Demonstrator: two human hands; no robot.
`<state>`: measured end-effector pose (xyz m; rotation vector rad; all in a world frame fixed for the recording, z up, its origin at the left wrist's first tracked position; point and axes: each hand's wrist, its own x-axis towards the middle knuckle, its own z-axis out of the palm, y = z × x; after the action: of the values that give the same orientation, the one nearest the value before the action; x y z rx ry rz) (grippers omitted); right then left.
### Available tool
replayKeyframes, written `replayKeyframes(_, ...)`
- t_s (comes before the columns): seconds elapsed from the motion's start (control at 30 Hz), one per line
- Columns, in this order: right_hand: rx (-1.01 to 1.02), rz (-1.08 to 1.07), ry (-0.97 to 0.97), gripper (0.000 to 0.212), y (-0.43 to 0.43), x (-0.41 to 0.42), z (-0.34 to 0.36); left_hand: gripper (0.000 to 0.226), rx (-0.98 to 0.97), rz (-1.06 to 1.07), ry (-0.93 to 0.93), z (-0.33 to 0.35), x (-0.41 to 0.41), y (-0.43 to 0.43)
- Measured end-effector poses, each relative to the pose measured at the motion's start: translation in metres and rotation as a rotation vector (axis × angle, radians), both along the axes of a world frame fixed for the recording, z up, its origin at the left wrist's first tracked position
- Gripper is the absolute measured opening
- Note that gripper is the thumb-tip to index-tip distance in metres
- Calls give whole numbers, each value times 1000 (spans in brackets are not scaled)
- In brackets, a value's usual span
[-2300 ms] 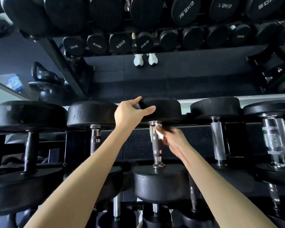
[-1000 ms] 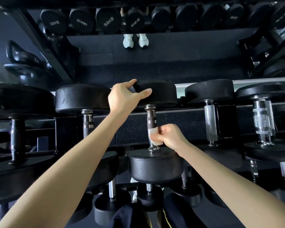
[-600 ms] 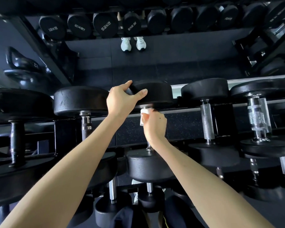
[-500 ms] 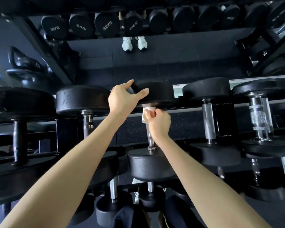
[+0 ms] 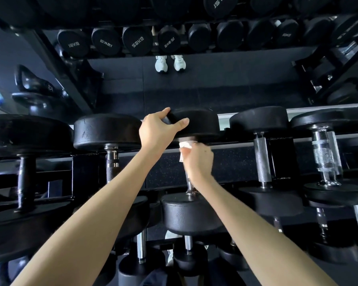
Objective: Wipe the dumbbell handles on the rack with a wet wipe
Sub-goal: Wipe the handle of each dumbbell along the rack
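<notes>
A black dumbbell (image 5: 196, 215) lies on the rack in the middle of the view, its steel handle (image 5: 189, 185) running away from me. My left hand (image 5: 159, 131) grips the rim of its far head (image 5: 203, 122). My right hand (image 5: 197, 159) is wrapped round the upper end of the handle with a white wet wipe (image 5: 184, 148) bunched between palm and steel. Most of the handle is hidden by that hand; only its near end shows.
More black dumbbells sit on both sides: one to the left (image 5: 108, 131), one to the right (image 5: 260, 162) and a chrome-handled one (image 5: 324, 159) further right. A mirror behind shows more weights, a kettlebell (image 5: 32, 89) and white shoes (image 5: 170, 62). Lower rack tiers hold smaller dumbbells (image 5: 141, 250).
My right hand slid with the wipe from the handle's near end up to its far end under the head. My left hand has kept its hold on the far head.
</notes>
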<state>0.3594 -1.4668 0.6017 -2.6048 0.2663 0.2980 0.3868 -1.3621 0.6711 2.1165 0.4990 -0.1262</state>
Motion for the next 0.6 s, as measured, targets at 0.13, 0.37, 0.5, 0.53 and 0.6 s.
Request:
replayKeyframes(0.13, -82, 28, 5, 36, 5, -5, 1, 62, -9, -24, 14, 4, 1, 1)
replayKeyframes(0.37, 227, 96, 264, 33, -38, -25, -9, 35, 42, -67, 23, 6, 2, 2)
replayKeyframes(0.5, 283, 131, 432, 47, -47, -30, -9, 26, 33, -68, 26, 4, 3, 4)
replayKeyframes(0.53, 348, 91, 469, 48, -49, -29, -11, 25, 28, -72, 25, 2, 3, 4)
replayKeyframes(0.6, 564, -34, 536, 44, -53, -26, -15, 27, 25, -69, 29, 2, 3, 5)
